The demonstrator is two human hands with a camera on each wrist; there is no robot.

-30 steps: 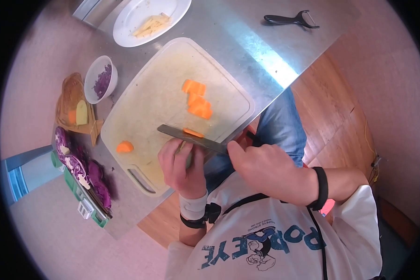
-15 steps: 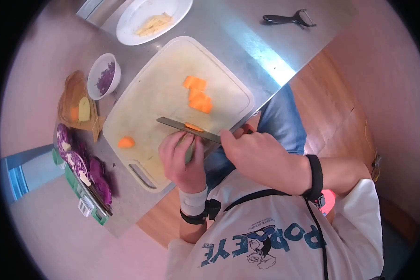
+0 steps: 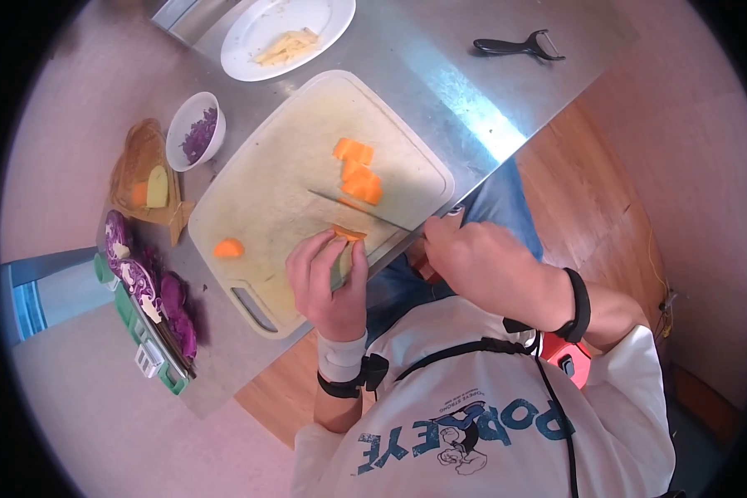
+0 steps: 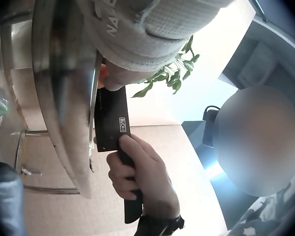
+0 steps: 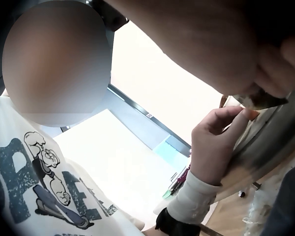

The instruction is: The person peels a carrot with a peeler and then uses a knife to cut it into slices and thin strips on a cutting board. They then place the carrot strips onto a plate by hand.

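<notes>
My left hand (image 3: pixel 328 286) holds a piece of carrot (image 3: pixel 350 234) on the pale cutting board (image 3: pixel 266 195), its orange end showing past the fingertips. In my right hand (image 3: pixel 494 266) is the handle of a broad, dark-bladed kitchen knife (image 4: pixel 112 118). The blade stands a little beyond the left fingertips in the head view. On its far side lies a thin carrot slice (image 3: pixel 354 204), partly behind the blade. Several flat carrot slices (image 3: pixel 358 176) lie overlapping farther up the board. A rounded carrot chunk (image 3: pixel 228 248) sits at the board's left.
Around the board are a plate (image 3: pixel 239 62) of pale strips, a bowl (image 3: pixel 177 149) of shredded purple cabbage, and a basket (image 3: pixel 124 187). Cut purple cabbage (image 3: pixel 173 307) lies beside a green-and-white slicer (image 3: pixel 147 358). A black peeler (image 3: pixel 506 47) rests near the table edge.
The knife has shifted away from my left fingers, farther up the board, with a thin slice beyond it. More of the held carrot's end shows. My left hand has barely moved.
</notes>
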